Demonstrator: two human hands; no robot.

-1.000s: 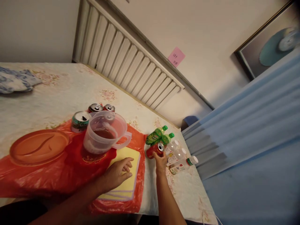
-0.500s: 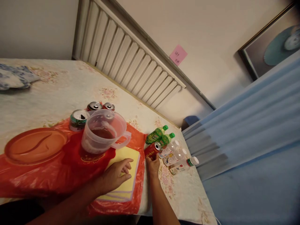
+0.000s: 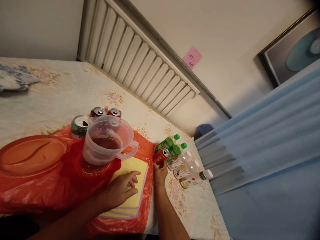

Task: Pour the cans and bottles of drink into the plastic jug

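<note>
My right hand (image 3: 160,173) is closed around the lower part of a red drink can (image 3: 160,157) with an opened top. Two green-capped bottles (image 3: 172,146) stand right behind that can, and clear bottles with white caps (image 3: 186,168) are to its right. My left hand (image 3: 125,186) hovers over or rests on a stack of yellow sheets (image 3: 136,166), fingers loosely apart and holding nothing. Beyond it is a clear plastic measuring jug (image 3: 100,146), partly filled with brown liquid, its handle toward the right.
Several opened cans, among them a green one (image 3: 79,128), stand behind the jug. An orange oval tray (image 3: 30,153) lies on red plastic sheeting (image 3: 45,193). A radiator (image 3: 140,63) runs along the wall; a blue curtain (image 3: 262,160) hangs at right.
The red can and my right hand have shifted slightly up and to the left beside the bottles. My left hand keeps nearly the same pose over the yellow sheets. The view has tilted a little.
</note>
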